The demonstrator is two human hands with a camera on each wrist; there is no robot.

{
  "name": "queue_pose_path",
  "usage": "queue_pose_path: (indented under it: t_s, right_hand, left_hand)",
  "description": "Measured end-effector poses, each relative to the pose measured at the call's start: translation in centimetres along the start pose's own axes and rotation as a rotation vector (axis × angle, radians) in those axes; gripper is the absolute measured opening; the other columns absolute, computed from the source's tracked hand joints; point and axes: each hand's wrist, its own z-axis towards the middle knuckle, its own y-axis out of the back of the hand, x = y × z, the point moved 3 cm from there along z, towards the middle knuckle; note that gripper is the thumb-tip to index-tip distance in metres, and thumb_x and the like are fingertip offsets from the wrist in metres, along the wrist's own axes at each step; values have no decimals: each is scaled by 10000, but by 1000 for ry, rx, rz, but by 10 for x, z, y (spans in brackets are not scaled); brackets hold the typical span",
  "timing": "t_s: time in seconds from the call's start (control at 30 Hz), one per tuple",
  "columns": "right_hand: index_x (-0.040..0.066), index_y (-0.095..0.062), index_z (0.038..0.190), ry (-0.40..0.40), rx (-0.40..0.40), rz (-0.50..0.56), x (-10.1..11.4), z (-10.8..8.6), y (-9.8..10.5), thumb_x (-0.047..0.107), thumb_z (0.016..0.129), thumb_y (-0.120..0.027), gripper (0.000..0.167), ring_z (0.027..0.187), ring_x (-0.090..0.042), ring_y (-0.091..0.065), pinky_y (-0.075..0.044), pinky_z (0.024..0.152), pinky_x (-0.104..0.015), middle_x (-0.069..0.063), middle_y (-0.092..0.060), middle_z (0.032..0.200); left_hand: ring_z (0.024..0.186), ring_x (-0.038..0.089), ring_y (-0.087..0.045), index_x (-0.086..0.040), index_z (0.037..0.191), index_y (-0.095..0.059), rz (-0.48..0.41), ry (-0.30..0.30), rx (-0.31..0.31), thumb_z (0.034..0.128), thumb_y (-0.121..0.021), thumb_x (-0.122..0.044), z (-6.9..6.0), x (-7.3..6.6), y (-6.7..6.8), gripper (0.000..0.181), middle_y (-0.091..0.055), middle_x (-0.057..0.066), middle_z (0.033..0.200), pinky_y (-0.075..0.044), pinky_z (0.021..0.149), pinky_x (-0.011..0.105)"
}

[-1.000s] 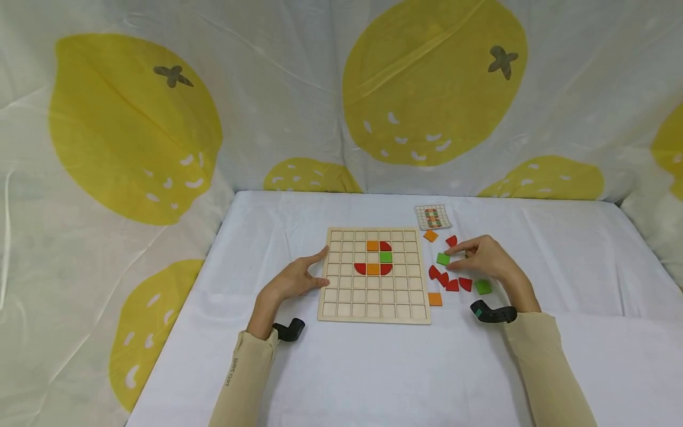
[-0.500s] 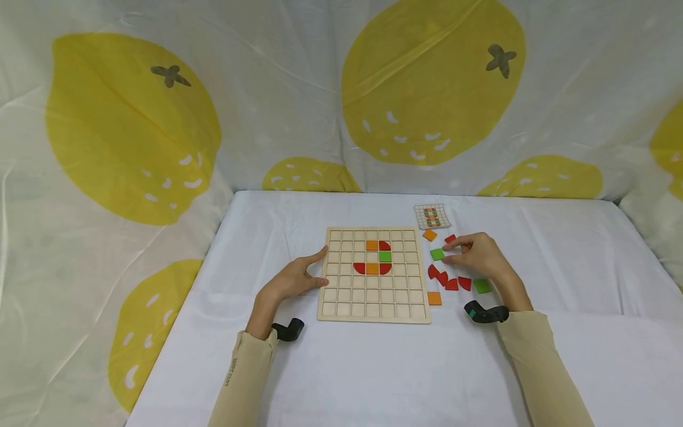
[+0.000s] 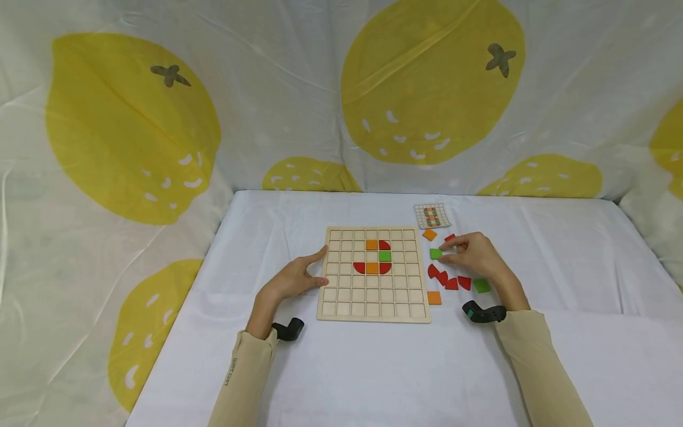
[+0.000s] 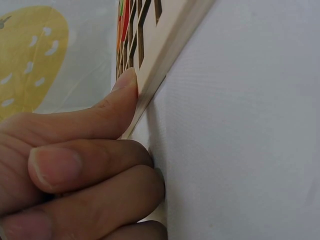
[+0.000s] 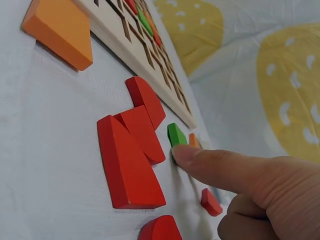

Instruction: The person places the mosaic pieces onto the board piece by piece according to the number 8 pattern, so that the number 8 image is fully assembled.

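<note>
My right hand (image 3: 474, 254) pinches a green square tile (image 3: 436, 254) between thumb and finger, just right of the board. In the right wrist view a digit touches the near end of that green tile (image 5: 176, 134). The wooden grid board (image 3: 347, 296) carries a green square (image 3: 385, 256), two orange squares and several red quarter-round pieces in its cells. My left hand (image 3: 290, 279) rests against the board's left edge, thumb and forefinger spread apart. The left wrist view shows the thumb (image 4: 122, 100) touching the board's side, with other fingers bent below.
Right of the board lie several red pieces (image 3: 451, 284), a second green square (image 3: 482, 286) and orange squares (image 3: 434, 298). One red piece (image 3: 450, 237) is partly behind my right hand. A small pattern card (image 3: 431, 216) lies at the back. Lemon-print cloth hangs behind the table.
My right hand has moved a little left and away from me, shifting the green tile closer to the board. The left hand and board stay where they were.
</note>
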Motion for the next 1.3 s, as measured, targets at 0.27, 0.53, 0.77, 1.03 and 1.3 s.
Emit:
queue_pose_path:
  t_s: [0.27,0.53,0.77,1.03,1.3]
  right_hand:
    - [51,-786,1144,35,-31,52,5,3,-4,275,887,-837,344,577,-175,-346,-275,534,-283,9,-329,605]
    - [84,-788,1145,112,-11,136,35,2,-27,310,877,-846,355,483,-134,-267,-233,472,-237,32,-277,574]
    - [114,-813,1062,204,1,145,75,3,-60,310,851,-868,293,553,-146,-280,-245,534,-254,31,-291,595]
    - [71,-810,1062,240,8,111,107,10,-86,280,860,-861,295,594,-144,-348,-288,580,-257,23,-382,620]
    - [65,-803,1074,253,-5,100,117,19,-98,260,863,-858,292,632,-146,-383,-309,594,-273,9,-428,639]
  left_hand:
    - [559,128,-402,-310,1646,-258,3,1,2,951,-763,-262,1,0,1,861,-416,-31,569,-368,594,277]
    - [524,112,-380,-278,1650,-258,-18,-34,20,955,-758,-234,3,2,-1,857,-372,-53,542,-360,558,258]
    - [508,104,-376,-266,1651,-258,-22,-39,21,955,-757,-226,2,3,-1,857,-375,-58,531,-355,536,249]
    - [503,107,-376,-277,1650,-257,-12,-23,14,951,-761,-240,2,2,1,863,-384,-55,530,-340,524,248]
    - [522,111,-376,-285,1650,-258,-1,-29,9,944,-768,-240,4,2,0,871,-388,-48,541,-345,545,258]
